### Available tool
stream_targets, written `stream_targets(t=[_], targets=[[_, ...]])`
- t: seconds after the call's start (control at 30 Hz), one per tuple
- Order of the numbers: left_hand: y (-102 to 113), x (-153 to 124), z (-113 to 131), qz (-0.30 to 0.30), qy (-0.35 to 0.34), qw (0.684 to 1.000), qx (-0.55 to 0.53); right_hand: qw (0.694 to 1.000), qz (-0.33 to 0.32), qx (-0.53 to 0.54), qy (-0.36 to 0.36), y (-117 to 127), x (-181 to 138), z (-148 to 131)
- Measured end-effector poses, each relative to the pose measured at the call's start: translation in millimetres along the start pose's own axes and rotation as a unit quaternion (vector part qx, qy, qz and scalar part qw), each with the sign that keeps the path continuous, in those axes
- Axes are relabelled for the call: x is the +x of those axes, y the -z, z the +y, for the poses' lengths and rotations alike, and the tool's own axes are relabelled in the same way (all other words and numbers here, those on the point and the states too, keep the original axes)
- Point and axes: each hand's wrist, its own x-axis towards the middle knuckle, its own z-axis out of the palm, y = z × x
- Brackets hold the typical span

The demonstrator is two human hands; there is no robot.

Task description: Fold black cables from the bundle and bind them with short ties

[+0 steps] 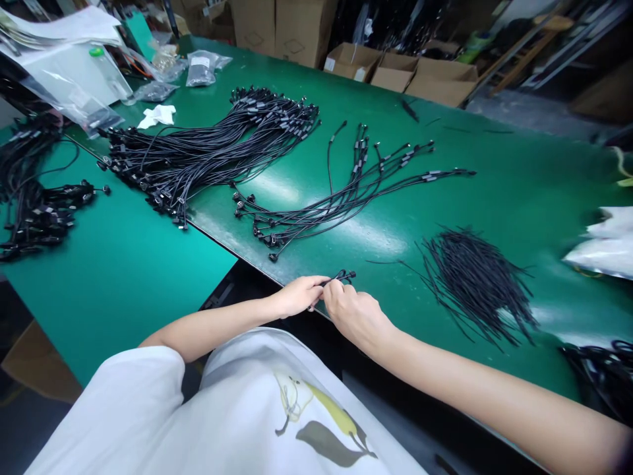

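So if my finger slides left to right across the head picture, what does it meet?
Leftmost cable bundle, crumpled white scrap, labelled plastic bag, left hand, right hand, pile of thin black strips, white package.

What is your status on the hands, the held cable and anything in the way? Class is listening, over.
Left hand and right hand together, fingers on bunched black cable. Loose cables lie beyond, apart from both hands. No obstruction visible.

Black cables [208, 148] are banded grey. The tabletop [494, 185] is coloured green. The white shirt [222, 422] is printed yellow and grey.
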Motion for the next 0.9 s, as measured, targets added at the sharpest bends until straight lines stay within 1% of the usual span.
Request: stream_targets(t=[0.13,0.23,0.3,0.37,0.43,0.47,0.53,0.6,0.63,0.67,0.7,0.73,0.77,0.83,0.87,0.9], targets=[[0.7,1.8,-4.6,-0.001,0.018,1.0,0.019,1.0,0.002,0.021,0.02,-7.0,2.4,-2.8],[-0.1,1.8,-9.8,0.031,0.04,0.999,0.012,0.997,0.026,0.053,0.045,-8.7,5.5,2.7],[-1.1,1.3,-12.3,0.055,0.049,0.997,-0.016,0.993,0.045,0.054,0.092,-8.0,7.8,7.1],[-2.6,0.3,-12.9,0.062,0.058,0.995,-0.059,0.987,0.054,0.05,0.143,-6.9,9.2,10.2],[-4.7,-1.3,-11.6,0.069,0.068,0.991,-0.093,0.985,0.048,0.059,0.157,-6.5,9.8,11.3],[-5.9,-2.2,-10.6,0.074,0.072,0.989,-0.102,0.986,0.039,0.072,0.148,-6.9,10.0,11.4],[-8.2,-3.1,-8.6,0.088,0.073,0.987,-0.11,0.988,0.01,0.114,0.102,-8.4,11.1,11.5],[-9.2,-2.3,-7.2,0.104,0.047,0.987,-0.112,0.982,-0.02,0.188,0.026,-10.5,14.7,11.6],[-8.4,-1.2,-6.4,0.113,0.016,0.987,-0.113,0.97,-0.028,0.242,-0.02,-11.6,17.5,11.4],[-6.6,-0.1,-5.3,0.122,-0.024,0.985,-0.116,0.949,-0.027,0.307,-0.072,-13.0,20.8,10.8],[-3.4,0.8,-3.5,0.131,-0.069,0.981,-0.124,0.915,-0.019,0.383,-0.124,-14.7,24.4,9.6],[1.0,0.9,-0.9,0.138,-0.113,0.975,-0.133,0.866,-0.006,0.467,-0.177,-17.0,27.9,7.8],[6.6,-0.2,2.4,0.14,-0.153,0.968,-0.139,0.802,0.005,0.555,-0.223,-20.1,30.9,5.6],[19.4,-6.8,10.1,0.125,-0.214,0.962,-0.109,0.644,0.007,0.711,-0.281,-28.1,34.7,1.5],[25.2,-12.0,13.4,0.104,-0.241,0.963,-0.057,0.57,-0.003,0.768,-0.293,-32.5,35.0,0.5],[29.8,-17.8,15.8,0.071,-0.264,0.962,0.015,0.512,-0.013,0.805,-0.3,-36.2,34.1,0.6]])
